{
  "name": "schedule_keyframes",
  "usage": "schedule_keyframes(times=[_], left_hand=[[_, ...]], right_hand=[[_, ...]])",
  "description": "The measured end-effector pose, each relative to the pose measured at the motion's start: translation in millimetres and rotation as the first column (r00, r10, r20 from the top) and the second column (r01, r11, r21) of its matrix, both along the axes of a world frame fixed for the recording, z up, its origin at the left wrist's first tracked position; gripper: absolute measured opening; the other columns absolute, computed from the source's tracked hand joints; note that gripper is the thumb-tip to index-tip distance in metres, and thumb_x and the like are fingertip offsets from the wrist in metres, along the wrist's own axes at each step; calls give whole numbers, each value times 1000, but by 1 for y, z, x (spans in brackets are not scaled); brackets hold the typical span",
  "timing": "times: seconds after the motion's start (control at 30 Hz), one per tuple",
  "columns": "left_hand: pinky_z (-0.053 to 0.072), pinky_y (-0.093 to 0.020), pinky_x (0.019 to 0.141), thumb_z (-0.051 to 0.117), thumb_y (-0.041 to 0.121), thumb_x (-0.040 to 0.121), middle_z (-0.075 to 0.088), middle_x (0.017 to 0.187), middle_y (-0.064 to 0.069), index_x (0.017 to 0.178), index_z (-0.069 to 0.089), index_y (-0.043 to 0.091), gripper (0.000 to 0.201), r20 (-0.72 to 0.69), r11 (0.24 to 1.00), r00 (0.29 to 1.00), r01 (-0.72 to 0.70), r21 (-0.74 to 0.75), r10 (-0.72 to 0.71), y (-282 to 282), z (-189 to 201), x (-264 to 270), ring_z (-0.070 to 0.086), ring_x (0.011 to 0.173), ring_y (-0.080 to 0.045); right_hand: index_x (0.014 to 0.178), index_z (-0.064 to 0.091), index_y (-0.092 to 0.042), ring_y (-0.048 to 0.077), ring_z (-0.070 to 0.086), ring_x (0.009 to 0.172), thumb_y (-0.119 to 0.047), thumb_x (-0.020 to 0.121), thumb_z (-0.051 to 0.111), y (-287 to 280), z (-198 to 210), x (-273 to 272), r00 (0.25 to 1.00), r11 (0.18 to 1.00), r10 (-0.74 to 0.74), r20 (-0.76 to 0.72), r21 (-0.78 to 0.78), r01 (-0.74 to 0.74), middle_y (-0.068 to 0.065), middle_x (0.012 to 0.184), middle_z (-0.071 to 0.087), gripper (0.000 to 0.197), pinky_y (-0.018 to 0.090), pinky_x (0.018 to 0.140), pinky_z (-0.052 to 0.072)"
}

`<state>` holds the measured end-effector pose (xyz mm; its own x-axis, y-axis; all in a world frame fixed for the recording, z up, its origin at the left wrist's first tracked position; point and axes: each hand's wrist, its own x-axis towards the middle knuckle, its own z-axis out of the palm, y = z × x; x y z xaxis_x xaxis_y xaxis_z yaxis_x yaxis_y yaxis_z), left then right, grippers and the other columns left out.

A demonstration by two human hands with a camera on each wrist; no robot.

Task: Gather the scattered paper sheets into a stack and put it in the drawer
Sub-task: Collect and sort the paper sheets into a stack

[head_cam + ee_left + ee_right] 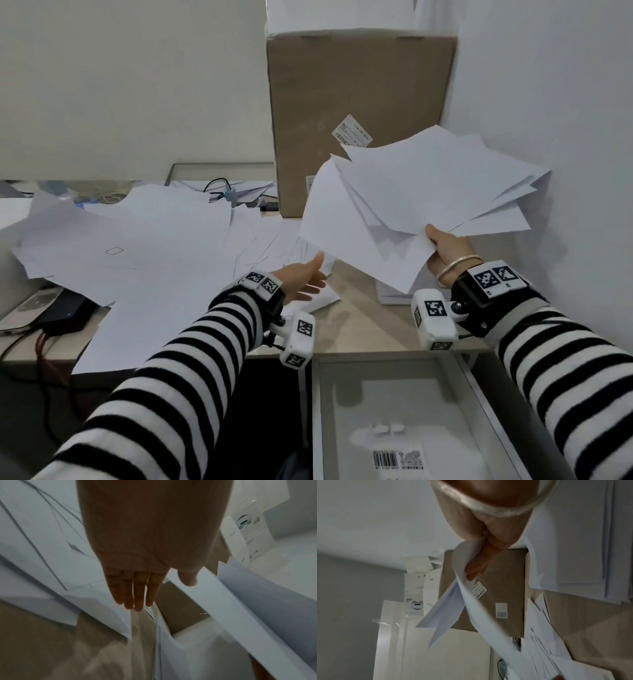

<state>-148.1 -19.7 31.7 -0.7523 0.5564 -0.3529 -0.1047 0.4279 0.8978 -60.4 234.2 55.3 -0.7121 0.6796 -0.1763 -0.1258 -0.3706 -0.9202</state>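
My right hand (442, 245) grips a loose, fanned bundle of white paper sheets (421, 198) in the air at the right, near the wall. In the right wrist view its fingers (476, 568) curl under the sheets (465, 596). My left hand (305, 277) hovers open, palm turned right, just left of the bundle, holding nothing; its straight fingers (135, 595) show in the left wrist view. Many white sheets (137, 246) lie scattered over the left half of the desk. A neat low stack (394, 294) sits on the desk beneath the bundle. The open drawer (404, 411) is below the desk edge.
A tall cardboard box (356, 102) stands at the back of the desk against the wall. A dark device (65, 308) with cables lies at the left edge, partly under sheets. A labelled packet (400, 459) lies in the drawer. Bare wood desk (356, 315) shows between my hands.
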Motion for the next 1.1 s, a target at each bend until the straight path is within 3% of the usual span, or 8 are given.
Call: schedule_keyframes(times=[0.1,0.2,0.33,0.57,0.77,0.9,1.0,1.1], left_hand=[[50,-32,80,25,77,84,61,113,-11,118,52,7,82,208,973,977,-11,232,-39,8,5,6,61,98,-26],[52,-40,88,30,79,81,62,125,-12,128,55,12,85,279,884,960,-126,450,-5,9,9,2,63,109,-32],[53,-42,84,44,36,100,62,125,-14,132,50,5,45,288,821,953,-238,519,94,4,9,-1,63,106,-29],[51,-35,72,41,17,102,66,100,-13,115,54,-1,25,321,844,933,-300,445,162,-15,-3,-5,64,90,-24],[57,-34,67,46,12,100,69,81,-11,100,56,1,15,353,905,905,-338,259,237,-37,-5,-9,68,72,-21],[52,-47,92,88,31,62,66,105,-19,116,57,-3,71,248,951,918,-304,-63,310,-57,-32,-49,64,97,-33],[58,-34,65,70,18,85,65,93,-19,97,60,-4,26,246,940,908,-319,-120,339,-63,-17,-32,63,80,-31],[51,-37,78,62,19,92,64,96,-20,90,56,-2,22,84,913,926,-344,-217,369,-66,-15,-32,61,88,-32]], right_hand=[[105,59,4,21,64,78,-13,88,64,-11,0,-2,1000,1000,-5,-5,5,6,13,110,66,25,33,75,55],[95,60,3,21,64,77,-8,90,61,-22,-7,0,1000,1000,25,-2,6,-25,16,109,64,13,29,63,57],[90,60,3,22,64,79,-4,91,59,-34,-20,3,996,996,87,-19,-27,-88,14,96,65,8,27,59,59],[89,62,-4,20,65,73,-1,89,59,-42,-40,0,981,982,185,52,-54,-182,7,76,71,4,25,49,56],[93,57,-4,26,63,73,3,91,51,-37,-49,3,938,955,296,181,-87,-285,13,85,63,9,32,49,58],[89,55,2,28,68,49,9,90,47,-26,-61,10,901,944,308,305,-215,-250,18,62,69,11,34,40,55],[88,55,4,30,68,51,12,89,48,-19,-68,13,874,951,302,379,-188,-247,19,60,68,11,37,43,56],[98,57,4,34,66,77,13,86,51,-15,-72,13,863,962,273,425,-145,-233,21,83,68,16,41,53,58]])
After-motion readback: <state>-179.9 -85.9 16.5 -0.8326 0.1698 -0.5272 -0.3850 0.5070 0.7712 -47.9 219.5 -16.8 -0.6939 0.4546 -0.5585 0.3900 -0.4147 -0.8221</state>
